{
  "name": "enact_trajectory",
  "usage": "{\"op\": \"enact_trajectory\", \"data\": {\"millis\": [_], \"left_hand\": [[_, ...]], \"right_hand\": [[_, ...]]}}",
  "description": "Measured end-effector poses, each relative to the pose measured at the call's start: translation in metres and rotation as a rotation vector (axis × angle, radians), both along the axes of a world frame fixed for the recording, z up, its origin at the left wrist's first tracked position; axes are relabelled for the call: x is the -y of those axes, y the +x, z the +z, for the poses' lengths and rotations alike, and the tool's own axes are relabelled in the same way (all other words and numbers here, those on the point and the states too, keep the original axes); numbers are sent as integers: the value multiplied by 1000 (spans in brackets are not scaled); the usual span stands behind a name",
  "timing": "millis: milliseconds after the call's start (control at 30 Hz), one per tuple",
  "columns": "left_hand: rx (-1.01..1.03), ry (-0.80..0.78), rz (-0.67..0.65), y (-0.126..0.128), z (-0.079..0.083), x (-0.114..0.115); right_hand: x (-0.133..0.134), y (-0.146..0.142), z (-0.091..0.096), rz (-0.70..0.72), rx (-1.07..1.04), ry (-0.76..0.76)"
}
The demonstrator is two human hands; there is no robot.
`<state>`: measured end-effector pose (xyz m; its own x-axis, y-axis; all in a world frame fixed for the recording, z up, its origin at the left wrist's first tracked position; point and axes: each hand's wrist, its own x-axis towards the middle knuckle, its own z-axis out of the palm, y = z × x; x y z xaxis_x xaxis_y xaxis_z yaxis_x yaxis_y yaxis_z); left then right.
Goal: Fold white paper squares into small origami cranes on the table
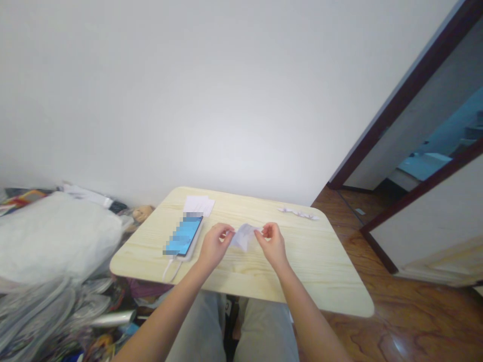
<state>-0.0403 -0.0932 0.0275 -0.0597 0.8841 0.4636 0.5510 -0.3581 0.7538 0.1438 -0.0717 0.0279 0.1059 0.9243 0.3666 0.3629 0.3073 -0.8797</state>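
Observation:
Between my two hands hangs a thin white sheet of paper [244, 237], partly folded or bent and held a little above the table. My left hand [218, 242] pinches its left end between thumb and fingers. At the opposite end, my right hand [272, 242] grips the sheet in a similar pinch. Left of my hands lies a phone [184, 236] with a lit blue screen, resting on a white block with a white cable [168, 267]. Behind the phone are several flat white paper pieces [199, 204]. A row of small twisted white paper pieces [298, 213] sits at the back right.
The pale wooden table [320, 266] has rounded corners and stands against a white wall [234, 100]. To the left are a large white bag [56, 236] and a pile of plastic-wrapped items [49, 317]. A doorway with dark frames [400, 85] opens at right.

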Motion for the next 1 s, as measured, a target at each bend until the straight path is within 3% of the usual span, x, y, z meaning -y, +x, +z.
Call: {"op": "enact_trajectory", "data": {"millis": [67, 233, 333, 567, 767, 1000], "left_hand": [[-48, 95, 29, -1, 0, 5], [-135, 183, 68, 1, -3, 13], [-205, 201, -14, 3, -7, 15], [-266, 115, -132, 1, -3, 18], [-82, 69, -110, 12, 16, 22], [47, 16, -129, 19, 17, 19]], "right_hand": [[7, -1, 5, 0, -24, -19], [23, -12, 8, 382, -229, -393], [21, -15, 7, 378, -378, -458], [6, -12, 10, 339, -299, -412], [9, -14, 8, 375, -218, -316], [15, -13, 13, 442, -89, -244]]}}
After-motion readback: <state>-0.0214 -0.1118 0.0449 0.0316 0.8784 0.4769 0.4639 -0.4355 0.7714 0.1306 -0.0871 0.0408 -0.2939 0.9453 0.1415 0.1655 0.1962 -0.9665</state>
